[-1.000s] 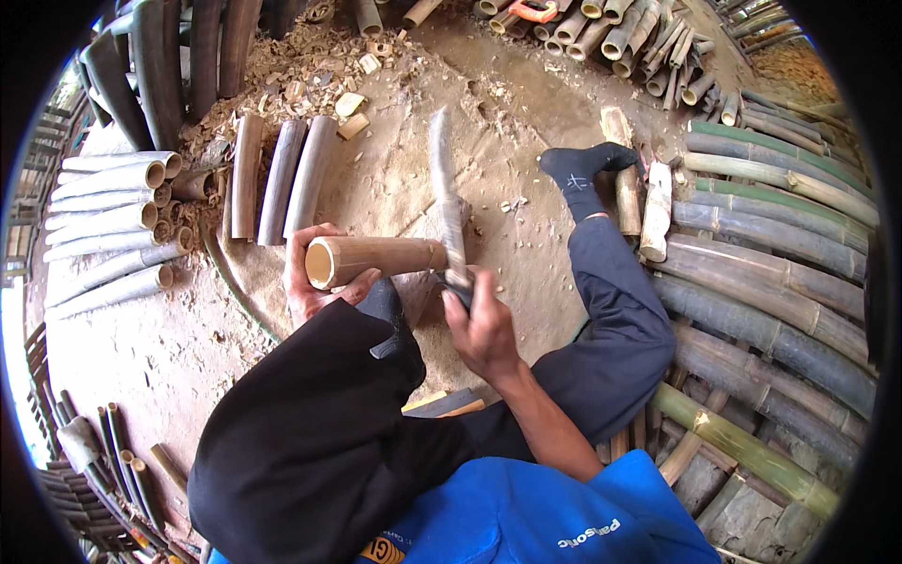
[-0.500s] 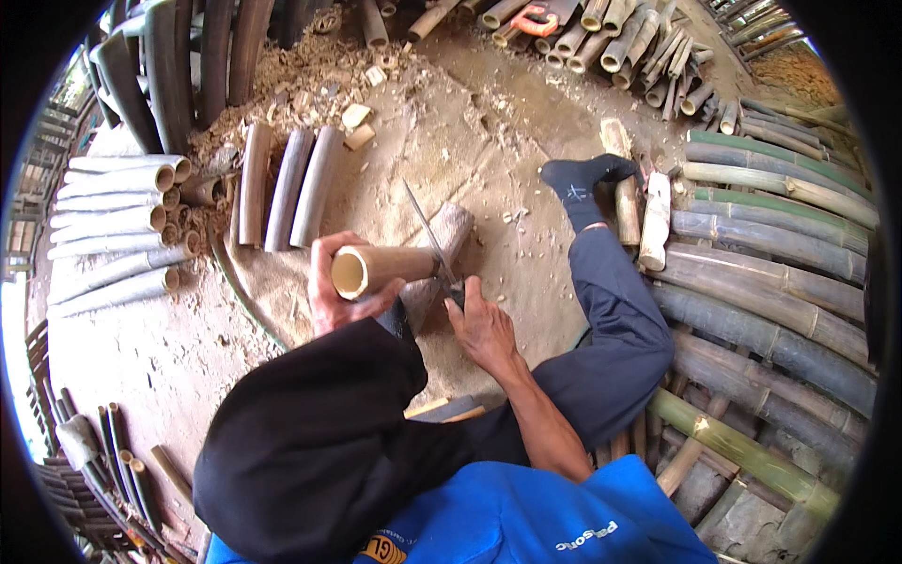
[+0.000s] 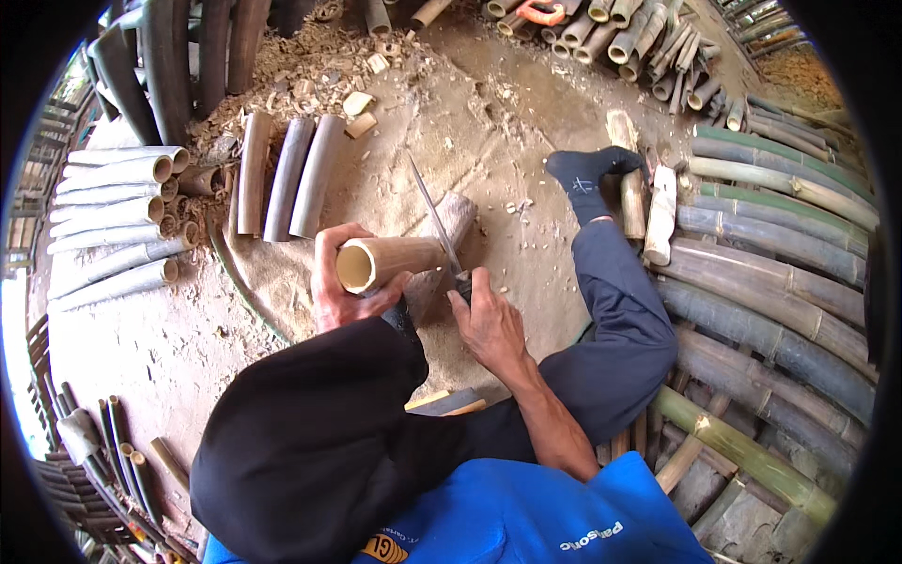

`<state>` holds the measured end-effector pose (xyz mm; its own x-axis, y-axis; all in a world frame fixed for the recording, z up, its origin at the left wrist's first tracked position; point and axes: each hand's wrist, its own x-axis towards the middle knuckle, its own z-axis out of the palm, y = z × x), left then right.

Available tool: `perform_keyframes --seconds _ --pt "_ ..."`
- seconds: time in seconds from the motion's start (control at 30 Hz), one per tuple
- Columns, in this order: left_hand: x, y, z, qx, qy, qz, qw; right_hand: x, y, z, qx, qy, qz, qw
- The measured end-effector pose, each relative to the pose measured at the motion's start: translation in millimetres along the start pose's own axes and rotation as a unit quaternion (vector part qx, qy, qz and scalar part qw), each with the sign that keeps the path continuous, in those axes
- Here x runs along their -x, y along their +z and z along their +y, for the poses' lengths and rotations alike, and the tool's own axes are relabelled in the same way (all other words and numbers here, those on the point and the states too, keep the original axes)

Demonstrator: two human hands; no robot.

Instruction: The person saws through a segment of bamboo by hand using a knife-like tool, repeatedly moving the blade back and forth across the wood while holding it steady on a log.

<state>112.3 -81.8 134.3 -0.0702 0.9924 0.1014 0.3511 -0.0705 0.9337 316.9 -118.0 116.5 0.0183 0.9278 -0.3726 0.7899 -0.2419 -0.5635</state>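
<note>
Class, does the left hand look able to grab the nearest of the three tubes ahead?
Probably not: the left hand grips a bamboo tube, though nothing seems to block the way to the grey tube.

Three brown-and-grey bamboo tubes (image 3: 288, 179) are laid side by side — pale wood chips (image 3: 310, 77) are strewn beyond. At left, whitish hollow bamboo tubes (image 3: 115, 215) are stacked; at right, grey bamboo poles (image 3: 766, 325) are ranged.
</note>
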Motion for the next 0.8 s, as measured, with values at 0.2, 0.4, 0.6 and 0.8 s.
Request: perform_keyframes --seconds 0.2,0.4,0.6,0.8 --pt "-5.0 1.3 -2.5 0.012 0.001 0.015 1.000 7.5 4.8 -8.2 -0.093 -0.132 0.104 0.981" --pt "-2.8 -0.8 2.5 -0.007 0.018 0.005 1.000 -0.1 8.5 34.7 -0.026 0.085 0.016 0.996" --pt "-6.4 -1.5 -3.7 0.038 0.037 -0.042 0.998 5.7 -5.3 0.3 -0.120 -0.083 0.090 0.985" --pt "-6.0 1.4 -13.5 0.014 0.064 -0.015 0.998 -0.8 8.5 29.2 -0.028 0.040 0.007 0.999"
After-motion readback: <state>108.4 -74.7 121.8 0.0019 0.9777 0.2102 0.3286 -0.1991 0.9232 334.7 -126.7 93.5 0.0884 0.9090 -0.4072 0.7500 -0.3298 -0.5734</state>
